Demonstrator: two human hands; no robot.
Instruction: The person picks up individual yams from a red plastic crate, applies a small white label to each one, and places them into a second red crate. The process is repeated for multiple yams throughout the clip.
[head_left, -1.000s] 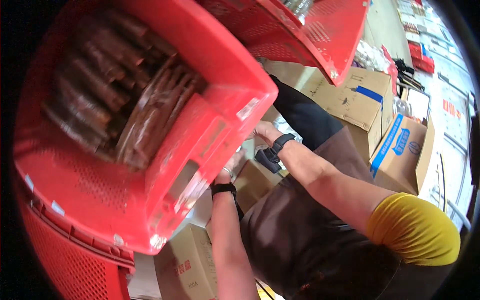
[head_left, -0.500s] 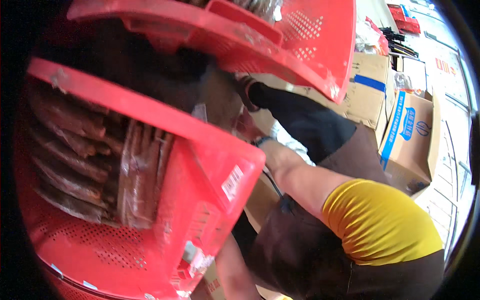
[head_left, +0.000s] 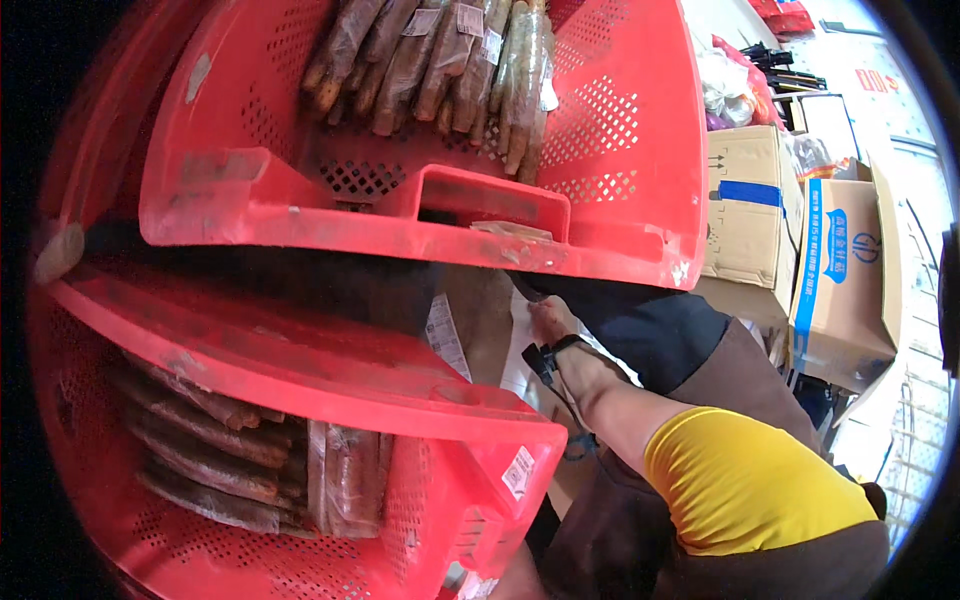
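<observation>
Two red plastic crates fill much of my view: the lower one (head_left: 295, 330) tilts toward me with wrapped brown sticks (head_left: 210, 450) inside, and the upper one (head_left: 625, 140) holds more labelled, wrapped sticks (head_left: 400, 75). My right hand (head_left: 550, 317), a black device strapped at the wrist, reaches below the upper crate beside white paper (head_left: 450, 340); its fingers look curled, but what they hold is unclear. A bit of my left forearm shows at the bottom edge; the hand itself is hidden behind the lower crate.
Cardboard boxes (head_left: 745, 240) are stacked to the right, one with blue tape, another open with a blue band (head_left: 850, 280). White and pink bags (head_left: 725, 85) lie behind them. My dark trouser leg and brown apron are under my right arm.
The lower crate has shifted down and tipped, my left arm mostly disappearing behind it. More of the upper crate and its sticks has come into view. My right hand sits lower in the picture.
</observation>
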